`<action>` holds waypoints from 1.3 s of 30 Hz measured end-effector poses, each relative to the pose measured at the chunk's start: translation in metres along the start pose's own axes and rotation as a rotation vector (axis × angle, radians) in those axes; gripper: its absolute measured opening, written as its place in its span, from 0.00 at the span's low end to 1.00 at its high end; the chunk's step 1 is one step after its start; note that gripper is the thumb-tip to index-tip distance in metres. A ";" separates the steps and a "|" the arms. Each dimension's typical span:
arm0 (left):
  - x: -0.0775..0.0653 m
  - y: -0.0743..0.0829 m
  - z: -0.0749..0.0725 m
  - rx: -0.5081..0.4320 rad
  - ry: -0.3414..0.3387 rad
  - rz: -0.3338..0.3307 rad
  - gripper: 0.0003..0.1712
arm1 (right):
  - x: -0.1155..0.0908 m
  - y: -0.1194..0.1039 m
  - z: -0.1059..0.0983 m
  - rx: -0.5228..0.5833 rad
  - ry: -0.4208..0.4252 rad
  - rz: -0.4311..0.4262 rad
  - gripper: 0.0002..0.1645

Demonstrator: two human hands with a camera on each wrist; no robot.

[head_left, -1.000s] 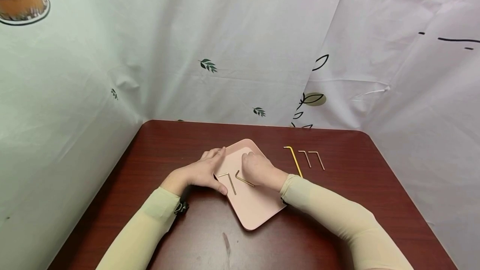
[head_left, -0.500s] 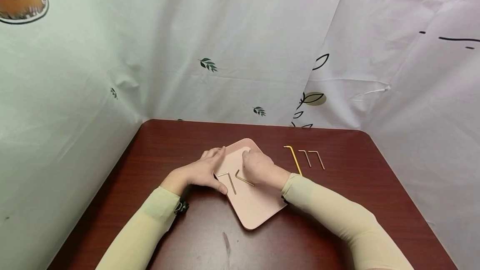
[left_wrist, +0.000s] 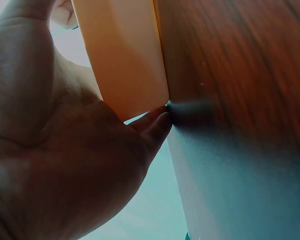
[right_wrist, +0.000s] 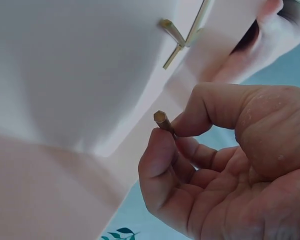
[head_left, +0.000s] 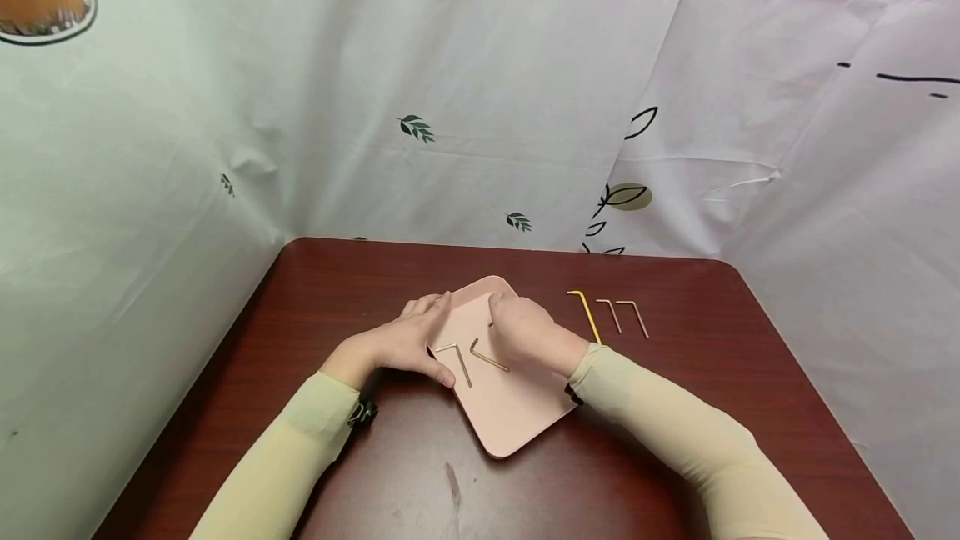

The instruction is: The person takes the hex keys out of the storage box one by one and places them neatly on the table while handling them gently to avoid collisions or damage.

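In the head view my left hand (head_left: 408, 346) rests along the left corner of a pink tray (head_left: 495, 432), thumb and fingers spread fairly straight against its sides. The left wrist view shows the palm beside the tray wall (left_wrist: 125, 60). Over the tray, my right hand (head_left: 528, 330) pinches a brass-coloured hex key between thumb and index finger. Only the hexagonal end of this hex key (right_wrist: 161, 119) shows clearly in the right wrist view; the rest is hidden by the fingers. Two more L-shaped hex keys lie in the tray, one leftward (head_left: 462, 365) and another nearer the middle (head_left: 489, 357).
Right of the tray, a long yellow hex key (head_left: 588, 315) lies on the dark red table (head_left: 360, 473), partly covered by the right sleeve. Two smaller hex keys, one left (head_left: 611, 315) and one right (head_left: 636, 317), lie beyond it. White printed sheets (head_left: 465, 107) surround the table.
My right hand has shifted slightly right and turned a little, showing a bit of the hex key at its fingertips. The left hand and tray stay where they were.
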State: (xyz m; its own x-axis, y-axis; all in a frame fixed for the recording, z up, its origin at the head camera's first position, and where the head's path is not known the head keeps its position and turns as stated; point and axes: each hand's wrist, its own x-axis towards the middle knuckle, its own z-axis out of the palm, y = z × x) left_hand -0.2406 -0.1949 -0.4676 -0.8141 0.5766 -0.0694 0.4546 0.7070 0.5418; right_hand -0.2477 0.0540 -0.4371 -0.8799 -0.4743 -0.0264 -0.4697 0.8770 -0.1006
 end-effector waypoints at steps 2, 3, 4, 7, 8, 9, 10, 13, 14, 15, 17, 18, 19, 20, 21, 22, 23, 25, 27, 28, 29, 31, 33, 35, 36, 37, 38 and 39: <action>0.000 0.000 0.000 0.002 0.000 0.003 0.91 | -0.001 0.001 -0.002 0.013 0.006 -0.004 0.11; 0.000 0.000 -0.001 0.000 -0.002 0.003 0.91 | -0.002 0.002 -0.003 0.015 0.007 -0.005 0.12; 0.000 0.000 -0.001 -0.001 -0.002 0.004 0.91 | -0.002 0.002 -0.004 0.020 0.010 -0.004 0.12; 0.000 0.000 -0.001 -0.004 -0.002 0.006 0.92 | -0.003 0.005 -0.006 0.027 0.013 -0.005 0.12; 0.000 0.000 -0.001 -0.005 -0.002 0.006 0.92 | -0.003 0.005 -0.007 0.027 0.012 -0.007 0.12; 0.000 0.000 0.000 -0.006 -0.003 0.007 0.92 | -0.003 0.006 -0.007 0.027 0.014 -0.010 0.12; 0.000 0.000 0.000 -0.004 -0.001 0.008 0.92 | -0.003 0.007 -0.008 0.029 0.013 -0.010 0.11; 0.000 -0.001 0.000 -0.007 -0.002 0.008 0.92 | -0.002 0.009 -0.010 0.034 0.014 -0.013 0.10; 0.000 -0.001 0.000 -0.008 -0.002 0.008 0.92 | -0.002 0.009 -0.011 0.038 0.015 -0.012 0.09; 0.000 -0.001 0.000 -0.008 -0.001 0.007 0.92 | -0.002 0.010 -0.013 0.043 0.016 -0.010 0.09; 0.000 -0.002 0.001 -0.009 0.000 0.006 0.92 | -0.003 0.010 -0.015 0.048 0.013 -0.005 0.10; 0.000 -0.003 0.002 -0.008 0.002 0.006 0.92 | -0.004 0.011 -0.016 0.051 0.012 -0.003 0.12; 0.000 -0.003 0.002 -0.008 0.004 0.005 0.92 | -0.004 0.011 -0.017 0.054 0.013 -0.002 0.13; 0.000 -0.003 0.002 -0.008 0.004 0.004 0.92 | -0.004 0.012 -0.018 0.052 0.013 0.000 0.15; 0.000 -0.004 0.003 -0.008 0.005 0.004 0.92 | -0.005 0.013 -0.020 0.051 0.013 0.002 0.16; 0.001 -0.004 0.003 -0.008 0.006 0.003 0.92 | -0.005 0.013 -0.020 0.046 0.013 0.003 0.17; 0.001 -0.004 0.003 -0.007 0.006 0.003 0.92 | -0.005 0.014 -0.021 0.042 0.013 0.007 0.18; 0.001 -0.004 0.003 -0.007 0.007 0.004 0.92 | -0.005 0.015 -0.023 0.034 0.010 0.012 0.18; 0.001 -0.004 0.003 -0.003 0.007 0.004 0.92 | -0.006 0.016 -0.023 0.027 0.005 0.019 0.18; 0.001 -0.004 0.003 -0.002 0.007 0.003 0.92 | -0.006 0.017 -0.024 0.025 0.004 0.021 0.18; 0.001 -0.003 0.003 -0.001 0.006 0.002 0.92 | -0.007 0.018 -0.024 0.026 0.004 0.022 0.18; 0.001 -0.002 0.002 -0.003 0.004 -0.002 0.92 | -0.008 0.020 -0.024 0.032 0.004 0.021 0.17; 0.001 -0.002 0.002 -0.003 0.003 -0.004 0.92 | -0.010 0.022 -0.025 0.042 0.008 0.024 0.15; 0.001 -0.002 0.002 -0.007 0.002 -0.005 0.92 | -0.012 0.024 -0.026 0.047 0.010 0.023 0.12; 0.001 -0.002 0.002 -0.009 0.000 -0.004 0.92 | -0.014 0.026 -0.026 0.049 0.011 0.024 0.11; 0.001 -0.003 0.003 -0.011 0.000 -0.003 0.92 | -0.015 0.027 -0.027 0.051 0.011 0.022 0.10; 0.001 -0.003 0.003 -0.012 -0.001 -0.003 0.92 | -0.016 0.028 -0.027 0.053 0.012 0.021 0.10; 0.001 -0.003 0.003 -0.013 -0.002 -0.002 0.91 | -0.017 0.029 -0.028 0.057 0.013 0.018 0.09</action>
State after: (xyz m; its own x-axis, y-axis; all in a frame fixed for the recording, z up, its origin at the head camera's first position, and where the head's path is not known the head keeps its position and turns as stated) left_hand -0.2415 -0.1954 -0.4713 -0.8140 0.5764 -0.0721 0.4484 0.7025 0.5527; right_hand -0.2484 0.0900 -0.4120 -0.8894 -0.4568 -0.0159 -0.4490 0.8797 -0.1569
